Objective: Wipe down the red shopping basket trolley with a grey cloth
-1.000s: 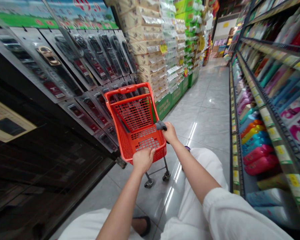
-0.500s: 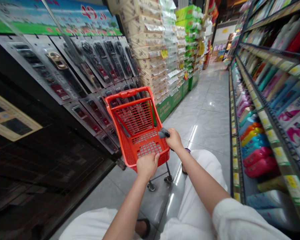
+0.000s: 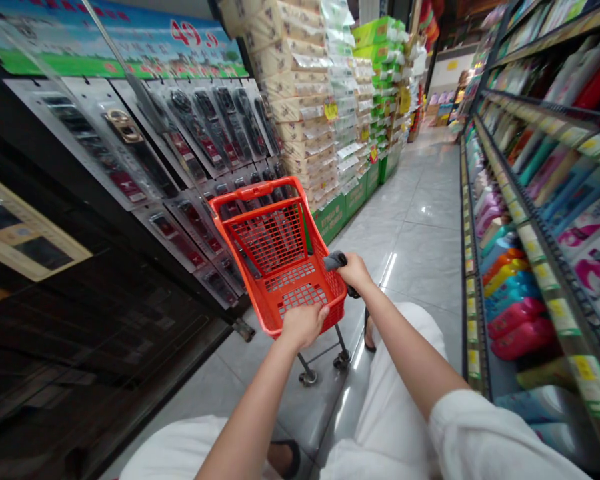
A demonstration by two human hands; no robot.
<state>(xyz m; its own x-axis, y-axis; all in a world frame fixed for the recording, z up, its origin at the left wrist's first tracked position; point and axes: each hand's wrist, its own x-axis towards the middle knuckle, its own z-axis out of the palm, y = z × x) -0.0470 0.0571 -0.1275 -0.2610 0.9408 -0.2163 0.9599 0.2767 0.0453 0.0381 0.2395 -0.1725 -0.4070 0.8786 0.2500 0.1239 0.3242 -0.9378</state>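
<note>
The left hand, its grip closed over the near rim, and the right hand, closed around a dark grey object, flank a red cart standing on the floor beside packaged belts.

I count one bare left hand and one bare right hand: two total. Shopping cart with red latticed plastic basket: one. Grey caster wheels, clearly visible: two. Dark-grey smooth object at the right hand: one. White trouser legs: two. Dark shoes: two. Blue-and-green printed sign: one. Deep-pink plastic containers: two. Black straps in clear packs: many; blur prevents an exact count.
</note>
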